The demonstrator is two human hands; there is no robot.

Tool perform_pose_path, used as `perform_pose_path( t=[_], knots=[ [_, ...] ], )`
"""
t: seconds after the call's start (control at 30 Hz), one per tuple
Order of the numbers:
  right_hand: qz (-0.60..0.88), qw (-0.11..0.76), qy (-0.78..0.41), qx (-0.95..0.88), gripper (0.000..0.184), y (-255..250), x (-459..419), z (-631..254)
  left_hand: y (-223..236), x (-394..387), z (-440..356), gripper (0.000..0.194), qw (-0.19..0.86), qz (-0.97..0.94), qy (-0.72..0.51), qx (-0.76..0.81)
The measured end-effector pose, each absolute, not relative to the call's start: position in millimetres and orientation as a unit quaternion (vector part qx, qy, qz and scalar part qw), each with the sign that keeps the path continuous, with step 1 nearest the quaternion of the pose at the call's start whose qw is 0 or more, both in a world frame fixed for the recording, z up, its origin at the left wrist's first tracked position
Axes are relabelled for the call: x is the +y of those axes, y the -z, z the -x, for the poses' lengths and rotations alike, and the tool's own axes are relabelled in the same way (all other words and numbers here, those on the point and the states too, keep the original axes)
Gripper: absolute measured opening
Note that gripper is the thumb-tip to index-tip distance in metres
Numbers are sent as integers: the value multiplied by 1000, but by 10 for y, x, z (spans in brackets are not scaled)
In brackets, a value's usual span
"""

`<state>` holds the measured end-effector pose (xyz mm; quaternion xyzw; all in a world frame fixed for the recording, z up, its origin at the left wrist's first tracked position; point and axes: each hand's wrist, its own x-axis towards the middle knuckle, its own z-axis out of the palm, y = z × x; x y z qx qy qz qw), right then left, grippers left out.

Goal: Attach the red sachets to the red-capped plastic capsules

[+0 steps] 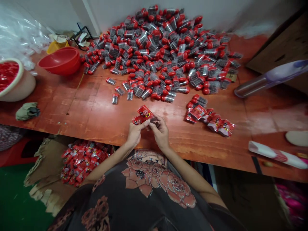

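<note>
My left hand (135, 133) and my right hand (160, 131) meet at the table's near edge. Two red printed foil sachets (144, 112) stick out above my fingers, gripped between both hands. My right fingers also pinch something dark, partly hidden. Ahead lies a large heap of small clear capsule-shaped bottles with red caps and dark contents (154, 54). A few stray bottles (115, 98) lie nearer me. To my right sits a small pile of filled red sachets (207, 118), just beyond reach of my fingers.
The wooden table (91, 106) has a worn red top. A red plastic bowl (59, 61) and a cream basin of red items (14, 80) stand at the left. A cardboard box of red sachets (84, 163) sits below the near edge. A clear plastic tube (269, 80) lies at the right.
</note>
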<state>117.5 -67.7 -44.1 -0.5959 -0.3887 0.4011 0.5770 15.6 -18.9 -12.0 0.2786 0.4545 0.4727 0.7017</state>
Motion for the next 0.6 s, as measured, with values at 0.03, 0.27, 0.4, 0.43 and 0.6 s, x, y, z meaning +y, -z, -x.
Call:
perform_pose_path(
  t=[0.03, 0.27, 0.4, 0.43, 0.6],
  knots=[
    [589, 585, -411, -377, 46, 444, -675, -1166, 121, -198, -164, 34, 704, -277, -472, 453],
    [575, 573, -400, -425, 41, 369, -693, -1213, 73, -74, -119, 37, 698, -268, -470, 469],
    [559, 543, -411, -473, 43, 325, -708, -1293, 42, 22, -71, 40, 691, -302, -456, 473],
    [556, 541, -425, -467, 46, 327, -710, -1302, 35, 25, -69, 39, 694, -311, -447, 472],
    [540, 558, -482, -406, 58, 361, -725, -1281, 41, -55, -111, 31, 734, -326, -387, 452]
  ],
)
